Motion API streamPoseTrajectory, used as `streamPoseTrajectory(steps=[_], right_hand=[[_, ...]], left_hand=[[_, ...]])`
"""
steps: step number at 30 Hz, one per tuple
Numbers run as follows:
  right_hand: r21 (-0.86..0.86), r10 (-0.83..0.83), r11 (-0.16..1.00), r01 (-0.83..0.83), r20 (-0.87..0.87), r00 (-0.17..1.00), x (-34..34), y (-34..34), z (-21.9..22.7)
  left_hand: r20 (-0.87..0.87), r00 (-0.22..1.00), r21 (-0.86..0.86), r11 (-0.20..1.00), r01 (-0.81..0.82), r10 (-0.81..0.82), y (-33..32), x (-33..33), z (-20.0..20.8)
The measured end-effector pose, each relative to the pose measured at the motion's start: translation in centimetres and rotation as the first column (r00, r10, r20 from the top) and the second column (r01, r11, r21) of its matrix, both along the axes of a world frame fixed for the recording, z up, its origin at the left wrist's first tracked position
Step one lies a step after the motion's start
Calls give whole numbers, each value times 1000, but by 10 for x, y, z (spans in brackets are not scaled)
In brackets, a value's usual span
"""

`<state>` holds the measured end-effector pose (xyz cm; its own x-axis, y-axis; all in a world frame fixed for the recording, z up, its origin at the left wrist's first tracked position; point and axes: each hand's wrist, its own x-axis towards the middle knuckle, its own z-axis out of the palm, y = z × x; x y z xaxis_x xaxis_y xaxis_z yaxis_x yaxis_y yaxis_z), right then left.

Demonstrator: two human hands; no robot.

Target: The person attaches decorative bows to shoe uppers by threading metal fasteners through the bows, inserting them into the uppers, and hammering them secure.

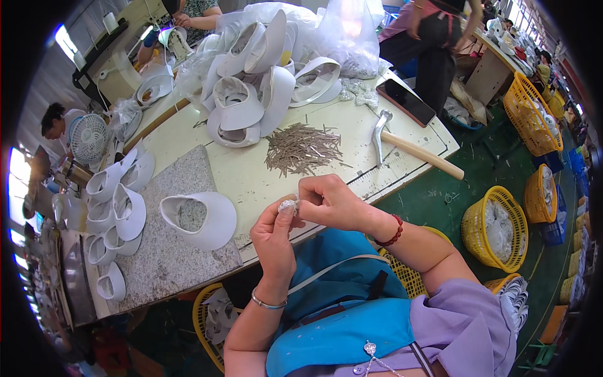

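Note:
In front of my body, above the table's near edge, both hands are raised close together. My left hand (pixel 274 235) pinches a small silvery-white crumpled piece (pixel 288 205) between thumb and fingers. Against the other side of that piece, my right hand (pixel 330 200) is closed with its fingers curled; its fingertips are partly hidden. Beyond the hands lies a heap of thin brown strips (pixel 301 149). To the left, one white piece like a shoe upper (pixel 200 220) rests on a grey speckled slab (pixel 163 261).
More white uppers are piled at the back (pixel 242 100) and lined up left (pixel 129 210). A hammer (pixel 424 154), a phone (pixel 405 102) and glittery silver bows (pixel 358 93) lie right. Yellow baskets (pixel 480 242) stand on the floor. Other people work nearby.

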<state>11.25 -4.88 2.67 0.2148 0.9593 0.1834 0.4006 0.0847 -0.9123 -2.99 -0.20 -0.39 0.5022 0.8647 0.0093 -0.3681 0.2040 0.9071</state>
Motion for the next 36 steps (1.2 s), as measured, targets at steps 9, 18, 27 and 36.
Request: streamPoseTrajectory(steps=[9,18,27,36], right_hand=[[265,-202,954,142,215,956,-22,14,-34],[486,-199,860,157,35,979,-33,4,-43],[369,-90,921,123,-106,990,-37,0,-55],[456,-305,859,234,89,948,-24,-13,-63]], left_hand=[[-67,993,143,986,-87,98,8,-15,-21],[-174,985,220,975,42,-3,15,-22,-11],[-445,896,432,879,201,14,24,-41,-15],[7,534,871,-267,412,845,46,-69,15]])
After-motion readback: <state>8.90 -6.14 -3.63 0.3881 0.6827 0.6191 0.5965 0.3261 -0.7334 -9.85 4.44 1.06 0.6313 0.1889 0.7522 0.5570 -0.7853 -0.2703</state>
